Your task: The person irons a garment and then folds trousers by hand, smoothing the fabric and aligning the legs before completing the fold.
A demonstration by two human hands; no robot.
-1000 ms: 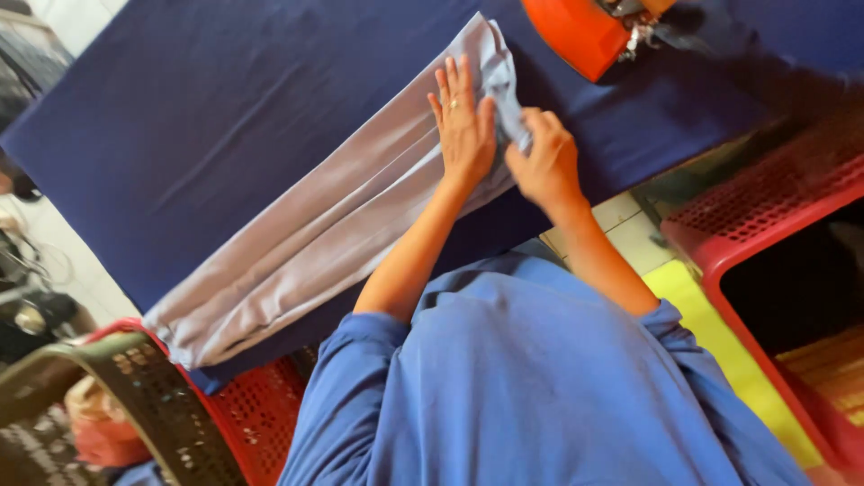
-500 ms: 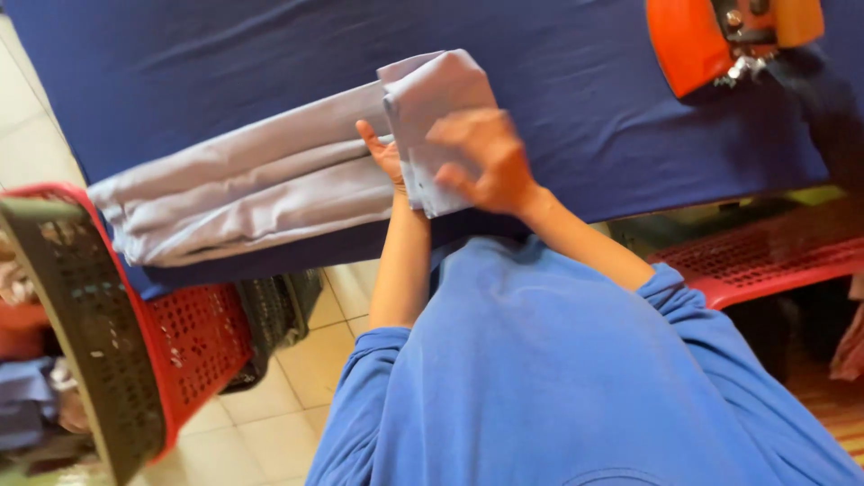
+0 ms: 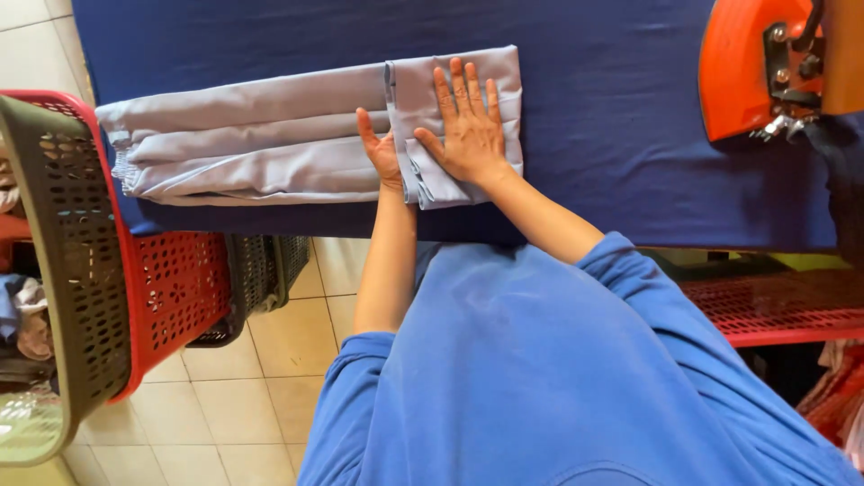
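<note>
My right hand point(image 3: 468, 126) lies flat and wide open, fingers spread, pressing down on the folded-over end of a light grey garment point(image 3: 270, 144). That folded flap sits right under my palm, doubled back onto the rest of the cloth. My left hand point(image 3: 382, 153) is just beside my right, touching it at the thumb side, also open, its fingers resting along the fold's edge where the flap meets the long part of the garment. Neither hand grips anything; both only press.

The garment stretches away from my left hand in a long narrow folded strip, ending in a gathered edge far out on that side. It all lies on the desk point(image 3: 612, 72), which is covered in dark blue cloth. Well apart from my right hand, beyond its outer side, an orange iron point(image 3: 742, 67) stands on the blue cover.

Below the desk edge, out past my left elbow, a red plastic basket point(image 3: 171, 288) sits on the tiled floor point(image 3: 270, 360), with an olive-green basket point(image 3: 54, 234) leaning against it. On my right side, lower down, a red perforated rack point(image 3: 774, 310) shows beneath the desk. My blue sleeves point(image 3: 630, 279) cover both upper arms.
</note>
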